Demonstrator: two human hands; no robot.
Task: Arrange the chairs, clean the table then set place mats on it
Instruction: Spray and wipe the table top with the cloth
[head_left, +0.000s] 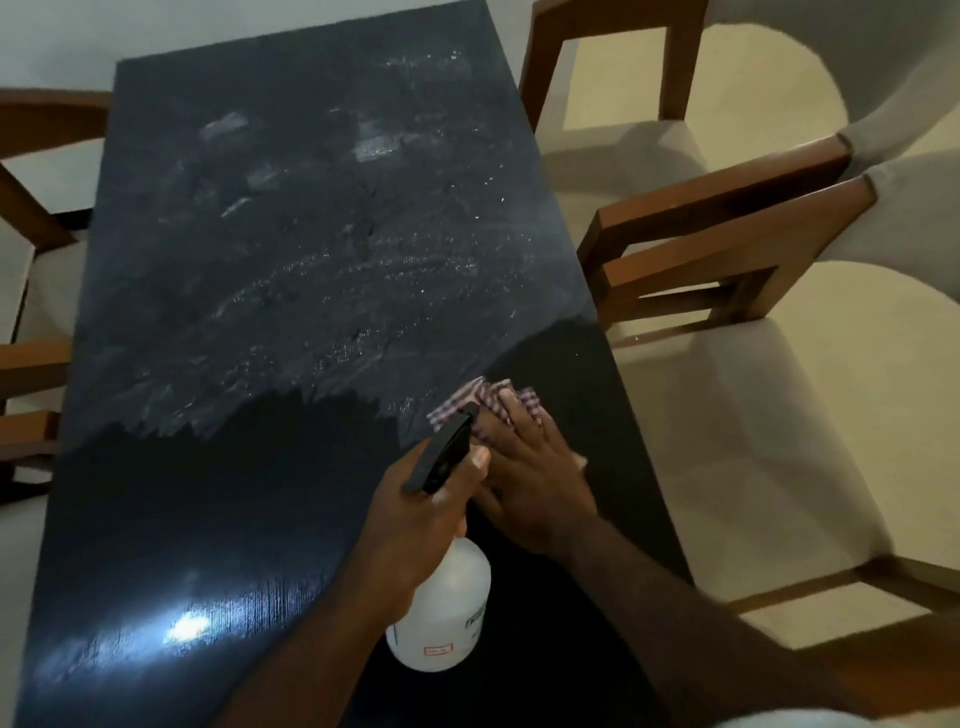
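A long black table runs away from me, its far half smeared with wet streaks and droplets, its near half dark and glossy. My left hand grips the neck of a white spray bottle with a black trigger head, held above the table. My right hand lies flat with straight fingers on a red-and-white checked cloth, pressing it onto the table near the right edge. Most of the cloth is hidden under the hand and the sprayer.
Two wooden chairs with cream seats stand along the right side, one near and one farther. Wooden chair parts show at the left edge. A lamp glare sits on the near tabletop. Pale floor surrounds the table.
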